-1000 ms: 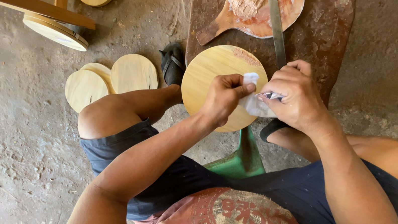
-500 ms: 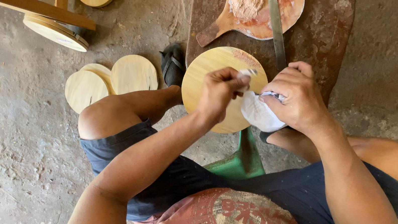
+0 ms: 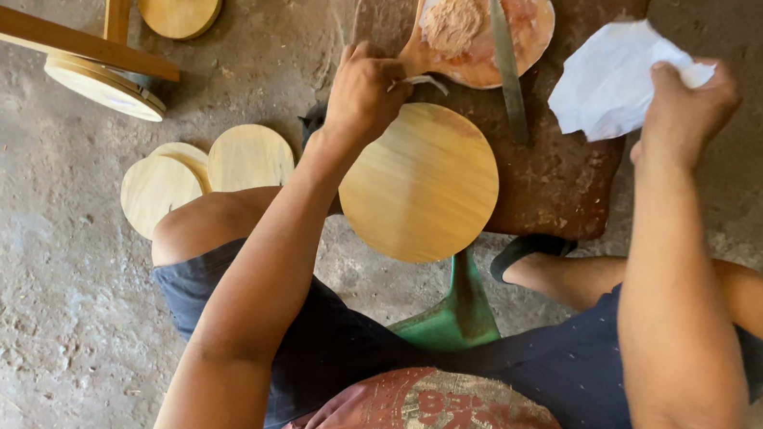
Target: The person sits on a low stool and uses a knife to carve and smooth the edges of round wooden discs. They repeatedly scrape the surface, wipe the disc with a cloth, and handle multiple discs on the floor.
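Head view, centre of frame: round wooden disc (image 3: 420,182), pale face up, edge pinched at upper left by left hand (image 3: 364,93), fingers closed on rim beside a thin white strip (image 3: 425,81). Upper right: right hand (image 3: 685,111) closed on crumpled white paper (image 3: 609,78), raised over brown slab (image 3: 560,183). Upper centre: paddle-shaped board (image 3: 531,20) bearing tan powder heap (image 3: 452,21) and 1 knife (image 3: 506,65); left of frame: 2 overlapping discs (image 3: 202,173) on concrete floor (image 3: 5,275).
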